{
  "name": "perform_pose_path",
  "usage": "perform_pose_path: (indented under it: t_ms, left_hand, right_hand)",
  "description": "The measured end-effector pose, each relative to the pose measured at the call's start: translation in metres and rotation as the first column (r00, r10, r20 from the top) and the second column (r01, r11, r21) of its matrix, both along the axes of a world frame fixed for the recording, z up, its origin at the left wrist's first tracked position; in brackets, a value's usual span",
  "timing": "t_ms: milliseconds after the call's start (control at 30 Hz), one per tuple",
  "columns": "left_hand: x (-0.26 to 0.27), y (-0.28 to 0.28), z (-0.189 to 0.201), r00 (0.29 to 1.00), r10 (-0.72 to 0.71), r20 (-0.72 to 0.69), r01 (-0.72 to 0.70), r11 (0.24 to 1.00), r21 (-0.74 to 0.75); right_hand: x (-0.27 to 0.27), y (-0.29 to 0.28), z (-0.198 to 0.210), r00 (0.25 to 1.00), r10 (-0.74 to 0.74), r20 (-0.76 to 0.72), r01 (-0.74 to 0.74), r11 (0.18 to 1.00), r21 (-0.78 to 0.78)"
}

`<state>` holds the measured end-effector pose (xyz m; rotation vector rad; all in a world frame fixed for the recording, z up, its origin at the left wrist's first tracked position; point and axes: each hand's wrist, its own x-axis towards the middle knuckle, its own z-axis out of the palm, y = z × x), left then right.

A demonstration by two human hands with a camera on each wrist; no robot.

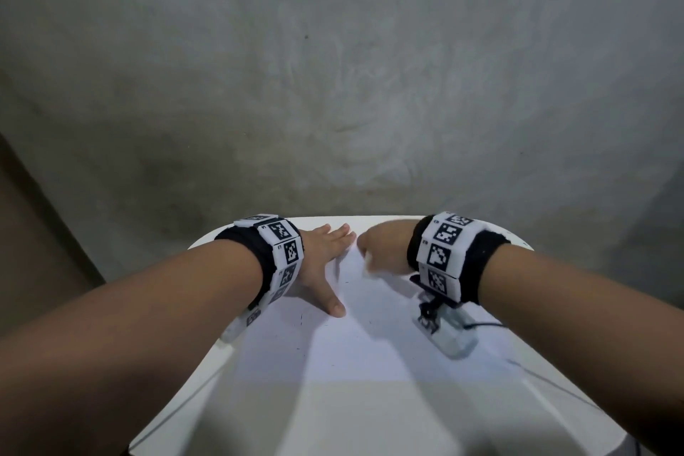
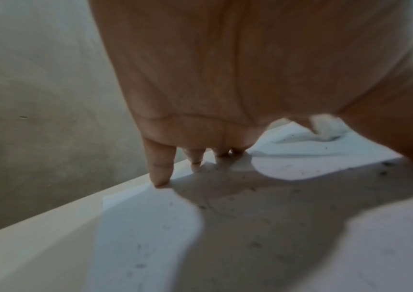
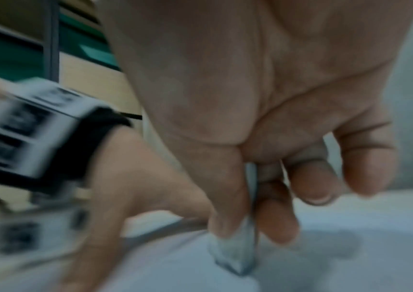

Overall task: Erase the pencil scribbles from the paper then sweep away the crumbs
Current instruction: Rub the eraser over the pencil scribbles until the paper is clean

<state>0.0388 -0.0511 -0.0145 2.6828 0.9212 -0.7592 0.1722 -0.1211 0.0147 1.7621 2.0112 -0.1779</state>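
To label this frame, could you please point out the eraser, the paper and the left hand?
eraser (image 3: 235, 258): right wrist view, its worn tip below the thumb.
paper (image 1: 370, 344): head view, bare middle of the sheet.
left hand (image 1: 324, 263): head view, back of the hand.

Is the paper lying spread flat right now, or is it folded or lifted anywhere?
Spread flat. The paper lies on the white table, with the left hand pressing on it; no fold shows.
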Motion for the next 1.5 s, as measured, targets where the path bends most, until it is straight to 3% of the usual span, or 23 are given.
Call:
perform_pose_path:
  t_ms: [100, 233, 367, 500, 667, 867, 967, 1100, 1267, 1400, 1500]
  left_hand:
    - [0.000, 0.000, -0.002, 1.000, 0.003, -0.016, -0.002, 1.000, 0.013]
    - [0.000, 0.000, -0.003, 1.000, -0.009, -0.018, 0.009, 1.000, 0.013]
    - [0.000, 0.001, -0.002, 1.000, 0.007, -0.018, -0.007, 1.000, -0.003]
    - [0.002, 0.000, -0.004, 1.000, -0.008, -0.022, 0.009, 1.000, 0.026]
    - [0.000, 0.004, -0.005, 1.000, 0.005, 0.010, -0.005, 1.000, -0.019]
    - [0.005, 0.001, -0.003, 0.999, 0.010, -0.036, -0.009, 1.000, 0.023]
    - [0.004, 0.005, -0.007, 1.000, 0.019, -0.011, -0.019, 1.000, 0.022]
    - [0.004, -0.010, -0.004, 0.992, 0.104, 0.069, -0.111, 0.988, 0.107]
    - [0.001, -0.004, -0.005, 1.000, 0.010, 0.009, -0.011, 0.997, 0.070]
    - [0.001, 0.004, -0.006, 1.000, 0.003, -0.003, -0.003, 1.000, 0.017]
    - [0.002, 0.007, -0.011, 1.000, 0.004, 0.013, -0.005, 0.999, 0.040]
  right_hand:
    - [0.008, -0.008, 0.008, 0.997, -0.077, -0.016, 0.077, 0.995, 0.062]
    - [-0.011, -0.025, -0.001, 0.999, 0.012, -0.041, -0.016, 0.993, -0.113]
    - [-0.001, -0.019, 0.009, 0.996, -0.081, -0.031, 0.082, 0.996, 0.026]
    - [-0.019, -0.044, 0.004, 0.999, 0.048, 0.006, -0.046, 0.986, -0.158]
    - [-0.021, -0.027, 0.015, 1.000, -0.006, 0.008, 0.006, 0.999, -0.042]
    - [-0.030, -0.058, 0.006, 0.998, 0.060, 0.023, -0.054, 0.978, -0.199]
    - [-0.030, -0.042, 0.018, 0.998, 0.059, 0.005, -0.058, 0.988, -0.140]
    - [-0.034, -0.018, 0.015, 0.994, 0.028, -0.110, -0.015, 0.993, 0.119]
    - [-0.029, -0.055, 0.018, 0.985, 0.129, -0.113, -0.133, 0.990, -0.036]
    - [-0.023, -0.072, 0.023, 0.993, 0.109, -0.040, -0.115, 0.976, -0.183]
    - [-0.028, -0.057, 0.025, 0.997, 0.073, -0.029, -0.075, 0.992, -0.099]
